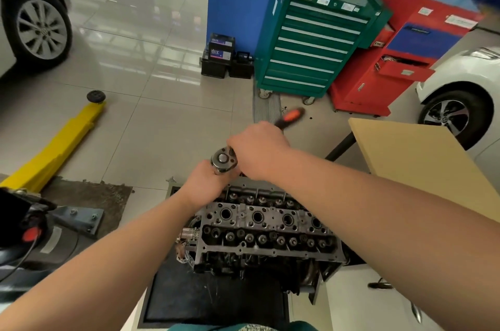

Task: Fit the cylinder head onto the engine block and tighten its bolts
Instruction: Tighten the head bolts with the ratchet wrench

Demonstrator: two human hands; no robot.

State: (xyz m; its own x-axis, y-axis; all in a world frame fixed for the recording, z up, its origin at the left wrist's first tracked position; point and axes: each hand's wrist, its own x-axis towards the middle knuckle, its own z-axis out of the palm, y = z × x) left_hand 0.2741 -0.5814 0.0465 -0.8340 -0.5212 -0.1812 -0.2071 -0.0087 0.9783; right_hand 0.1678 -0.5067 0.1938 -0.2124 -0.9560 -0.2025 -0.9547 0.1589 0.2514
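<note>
Both hands grip ratchet [224, 158] | cylinder head [266, 225] just below

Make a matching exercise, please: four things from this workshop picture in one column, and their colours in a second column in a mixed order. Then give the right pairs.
Things:
1. drawer cabinet
2. lift arm
3. ratchet handle end
4. open tool cart

Colours:
A. yellow
B. red
C. green
D. orange

Pairs: 1-C, 2-A, 3-D, 4-B
</note>
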